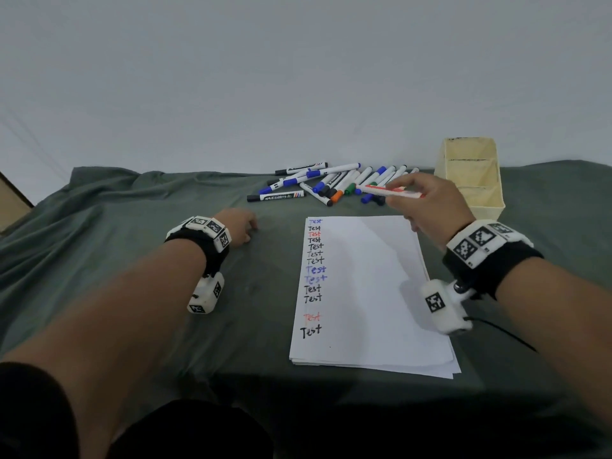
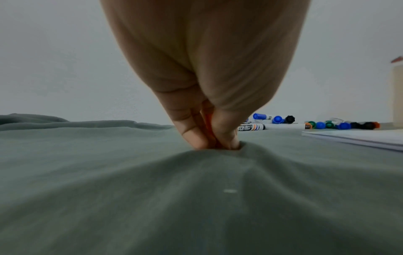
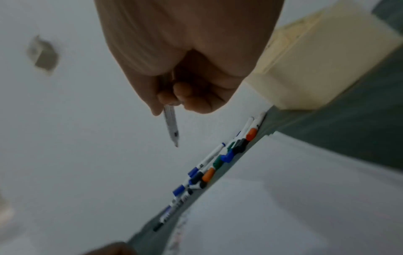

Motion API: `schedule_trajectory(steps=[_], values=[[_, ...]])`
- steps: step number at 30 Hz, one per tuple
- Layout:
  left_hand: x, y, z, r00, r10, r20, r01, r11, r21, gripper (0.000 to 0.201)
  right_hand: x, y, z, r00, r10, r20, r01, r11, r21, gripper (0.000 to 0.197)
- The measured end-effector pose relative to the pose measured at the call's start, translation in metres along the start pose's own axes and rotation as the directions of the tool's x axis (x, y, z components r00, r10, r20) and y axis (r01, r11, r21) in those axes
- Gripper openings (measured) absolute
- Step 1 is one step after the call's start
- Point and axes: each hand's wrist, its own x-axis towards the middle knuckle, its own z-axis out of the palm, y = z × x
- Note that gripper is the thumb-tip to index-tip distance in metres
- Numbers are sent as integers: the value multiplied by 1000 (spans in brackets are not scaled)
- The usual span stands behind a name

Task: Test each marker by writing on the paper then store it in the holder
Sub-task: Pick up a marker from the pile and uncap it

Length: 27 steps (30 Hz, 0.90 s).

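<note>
Two hands are ours: our right hand [image 1: 430, 207] grips a red marker [image 1: 387, 191] above the paper's [image 1: 371, 293] far edge, uncapped tip bare in the right wrist view. Our left hand [image 1: 240, 225] rests left of the paper, fingertips [image 2: 196, 138] pinching something orange-red against the green cloth [image 1: 132, 226]. Beyond the paper lies the marker pile [image 1: 331, 183]; the cream holder [image 1: 472, 177] stands at its far right corner.
</note>
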Motion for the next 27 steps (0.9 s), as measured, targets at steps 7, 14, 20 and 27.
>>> schedule_trajectory(steps=[7, 14, 20, 27], values=[[0, -8, -1, 1000, 20, 16, -19, 998, -60, 38, 15, -13, 35, 934, 332, 133, -343, 727, 594, 17], [-3, -14, -4, 999, 21, -25, -23, 997, -67, 42, 17, -2, 85, 835, 539, 109, -443, 543, 713, 30], [-10, 27, -10, 961, 188, -204, -184, 982, 40, 72, 29, 2, 105, 766, 638, 82, -407, 381, 830, 29], [-5, 67, 24, 939, 167, 301, -176, 984, 4, 118, 43, 18, 119, 821, 572, -3, -371, 537, 758, 16]])
